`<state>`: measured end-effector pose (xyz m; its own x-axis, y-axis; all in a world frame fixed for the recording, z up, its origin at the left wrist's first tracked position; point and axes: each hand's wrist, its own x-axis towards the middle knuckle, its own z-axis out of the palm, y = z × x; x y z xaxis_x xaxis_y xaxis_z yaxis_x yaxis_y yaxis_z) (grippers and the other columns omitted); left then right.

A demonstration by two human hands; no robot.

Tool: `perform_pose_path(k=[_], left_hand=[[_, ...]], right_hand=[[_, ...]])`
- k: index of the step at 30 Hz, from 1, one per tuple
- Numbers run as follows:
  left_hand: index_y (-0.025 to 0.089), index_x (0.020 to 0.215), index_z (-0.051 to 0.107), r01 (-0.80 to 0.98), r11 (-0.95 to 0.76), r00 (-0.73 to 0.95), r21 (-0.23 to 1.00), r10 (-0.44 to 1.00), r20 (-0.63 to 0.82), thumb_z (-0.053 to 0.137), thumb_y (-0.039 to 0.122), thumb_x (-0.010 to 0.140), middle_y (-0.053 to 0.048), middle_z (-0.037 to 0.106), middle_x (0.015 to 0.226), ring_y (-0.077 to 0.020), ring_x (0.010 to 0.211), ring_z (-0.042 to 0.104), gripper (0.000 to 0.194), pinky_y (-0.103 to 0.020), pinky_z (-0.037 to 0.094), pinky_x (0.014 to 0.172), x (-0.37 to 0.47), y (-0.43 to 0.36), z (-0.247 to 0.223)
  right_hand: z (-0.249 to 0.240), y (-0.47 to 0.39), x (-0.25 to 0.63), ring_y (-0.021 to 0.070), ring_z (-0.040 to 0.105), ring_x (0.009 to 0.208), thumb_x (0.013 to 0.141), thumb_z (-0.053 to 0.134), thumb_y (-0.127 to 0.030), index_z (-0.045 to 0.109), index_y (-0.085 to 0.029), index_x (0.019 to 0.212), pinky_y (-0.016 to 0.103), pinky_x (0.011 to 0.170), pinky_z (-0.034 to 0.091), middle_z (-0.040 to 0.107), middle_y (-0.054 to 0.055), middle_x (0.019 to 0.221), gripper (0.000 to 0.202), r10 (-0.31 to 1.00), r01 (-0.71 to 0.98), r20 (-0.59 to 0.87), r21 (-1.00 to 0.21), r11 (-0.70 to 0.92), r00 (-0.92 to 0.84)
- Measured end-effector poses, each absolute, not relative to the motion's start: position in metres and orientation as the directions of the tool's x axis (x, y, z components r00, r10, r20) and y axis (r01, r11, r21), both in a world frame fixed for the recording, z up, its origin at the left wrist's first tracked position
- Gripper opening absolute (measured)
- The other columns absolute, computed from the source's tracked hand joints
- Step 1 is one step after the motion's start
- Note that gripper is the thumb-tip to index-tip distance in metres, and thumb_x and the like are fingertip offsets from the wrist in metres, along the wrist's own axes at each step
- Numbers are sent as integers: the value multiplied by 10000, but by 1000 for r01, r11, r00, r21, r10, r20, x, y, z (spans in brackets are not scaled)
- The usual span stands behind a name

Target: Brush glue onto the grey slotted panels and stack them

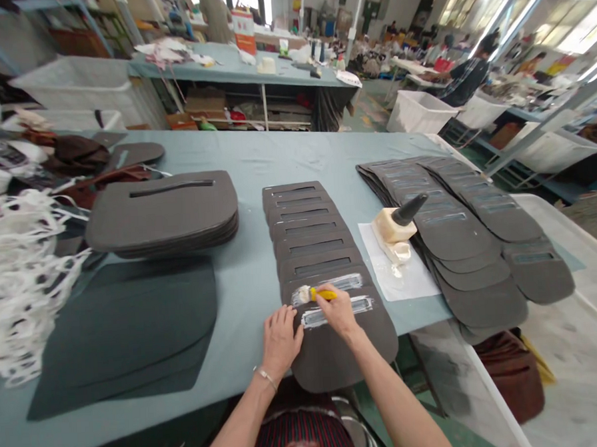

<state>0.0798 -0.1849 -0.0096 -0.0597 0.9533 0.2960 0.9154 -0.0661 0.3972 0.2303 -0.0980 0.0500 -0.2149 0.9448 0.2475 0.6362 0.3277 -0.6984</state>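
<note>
My right hand (340, 313) is closed round the yellow handle of a brush (323, 293). Its white-coated bristles rest at the left end of a slot on one of the overlapping dark grey panels (338, 361). White paste surrounds the two slots nearest me; slots farther back look mostly bare. My left hand (280, 334) lies with fingers stretched on the left edge of the panels, just below the brush head. To the right, a cream-coloured, paste-smeared container with a black cone-shaped top (395, 226) sits on a white sheet (412, 283).
A stack of slotted grey panels (165, 214) sits at left, above dark green sheets (144, 331). White strips (21, 285) are heaped at the far left. More fanned panels (459, 235) overhang the table's right side, beside a white bin (579, 342). Other people are farther back.
</note>
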Motion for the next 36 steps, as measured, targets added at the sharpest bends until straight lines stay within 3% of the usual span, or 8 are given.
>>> perform_pose_path(k=[5, 11, 15, 19, 23, 27, 30, 36], left_hand=[[189, 1100, 538, 878, -30, -115, 478, 956, 270, 461, 282, 860, -94, 580, 1150, -241, 1114, 495, 270, -413, 361, 945, 76, -182, -1], [218, 1156, 523, 867, -31, -129, 498, 950, 285, 430, 231, 869, -83, 568, 1192, -222, 1128, 492, 303, -405, 355, 959, 66, -159, 10], [215, 1178, 531, 905, -50, -74, 422, 959, 273, 399, 192, 875, -89, 571, 1214, -227, 1131, 496, 332, -406, 364, 946, 64, -151, 2], [206, 1209, 519, 921, -48, -64, 385, 960, 273, 372, 194, 890, -90, 571, 1230, -232, 1127, 496, 352, -410, 372, 931, 65, -153, -3], [202, 1210, 525, 928, -43, -62, 370, 961, 269, 356, 208, 901, -90, 572, 1233, -237, 1122, 497, 352, -408, 377, 921, 66, -153, -1], [194, 1210, 525, 938, -42, -55, 344, 962, 267, 343, 221, 910, -93, 569, 1235, -239, 1118, 498, 352, -407, 376, 922, 66, -151, -1], [192, 1212, 519, 942, -57, -37, 330, 962, 271, 334, 222, 916, -90, 566, 1238, -238, 1124, 492, 351, -404, 372, 925, 66, -151, -4], [200, 1187, 523, 936, -55, -47, 349, 960, 276, 355, 229, 910, -90, 566, 1219, -237, 1102, 494, 325, -397, 378, 904, 65, -151, -3]], right_hand=[[70, -67, 301, 145, 538, 523, 805, 514, -397, 671, -202, 844, 241, 552, 401, 602, 1, 587, 253, 973, 727, 228, -671, 148, 13], [79, -75, 216, 160, 594, 770, 809, 548, -364, 672, -201, 780, 262, 745, 449, 656, 36, 808, 207, 919, 531, 348, -752, 392, -185], [57, -72, 182, 147, 597, 736, 798, 525, -323, 672, -202, 815, 243, 711, 454, 671, 18, 810, 192, 933, 462, 276, -813, 355, -232], [54, -37, 261, 149, 573, 644, 759, 518, -352, 669, -179, 795, 239, 612, 434, 664, 18, 737, 232, 974, 575, 224, -791, 209, -46], [72, -14, 319, 163, 563, 634, 734, 521, -349, 660, -166, 751, 261, 629, 422, 653, 40, 692, 231, 933, 749, 325, -654, 105, 152], [76, -36, 269, 151, 587, 673, 774, 486, -309, 660, -180, 786, 244, 660, 431, 672, 45, 762, 217, 920, 719, 391, -635, 283, -17], [68, -51, 242, 144, 603, 691, 765, 486, -279, 669, -197, 788, 229, 664, 443, 682, 31, 790, 202, 919, 614, 334, -687, 389, -209], [78, -20, 328, 161, 559, 603, 723, 491, -338, 653, -167, 717, 260, 617, 420, 639, 31, 647, 235, 925, 784, 337, -616, 74, 177]])
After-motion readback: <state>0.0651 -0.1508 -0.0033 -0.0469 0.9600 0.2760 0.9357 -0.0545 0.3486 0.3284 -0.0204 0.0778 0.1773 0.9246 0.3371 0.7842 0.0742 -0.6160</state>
